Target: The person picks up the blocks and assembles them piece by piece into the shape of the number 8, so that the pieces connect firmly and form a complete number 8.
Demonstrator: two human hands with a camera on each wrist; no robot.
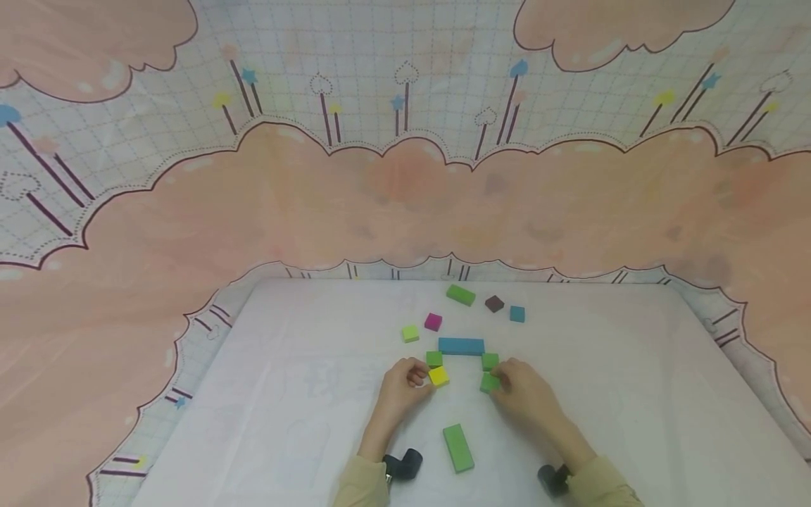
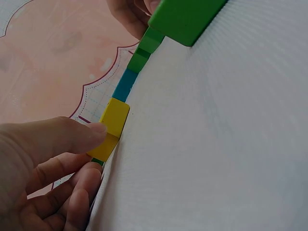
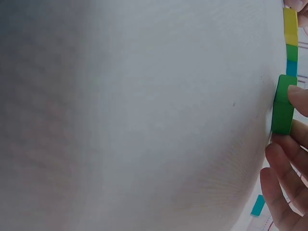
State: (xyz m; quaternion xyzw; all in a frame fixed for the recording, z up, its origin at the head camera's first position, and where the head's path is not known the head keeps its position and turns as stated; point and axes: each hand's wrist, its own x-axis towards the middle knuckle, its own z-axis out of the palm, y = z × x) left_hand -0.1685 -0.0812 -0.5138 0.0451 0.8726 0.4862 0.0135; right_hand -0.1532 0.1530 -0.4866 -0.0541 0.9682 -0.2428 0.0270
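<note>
My left hand (image 1: pixel 402 386) pinches a yellow block (image 1: pixel 438 377), its thumb on the near face in the left wrist view. The yellow block lies just in front of a small green block (image 1: pixel 434 358). Across from it, my right hand (image 1: pixel 524 391) grips another small green block (image 1: pixel 488 383) between thumb and fingers. Directly behind that one sits a matching green block (image 1: pixel 491 361). A long blue block (image 1: pixel 461 346) spans the far side, between the two columns. From the right wrist, the gripped green block (image 3: pixel 283 106) shows a thumb on its top edge.
Nearer the body lies a long green block (image 1: pixel 458 448), between the forearms. Farther back on the white table (image 1: pixel 304 380) are a lime block (image 1: pixel 410 334), a magenta block (image 1: pixel 434 322), a green block (image 1: pixel 460 294), a dark brown block (image 1: pixel 495 303) and a blue block (image 1: pixel 517 314).
</note>
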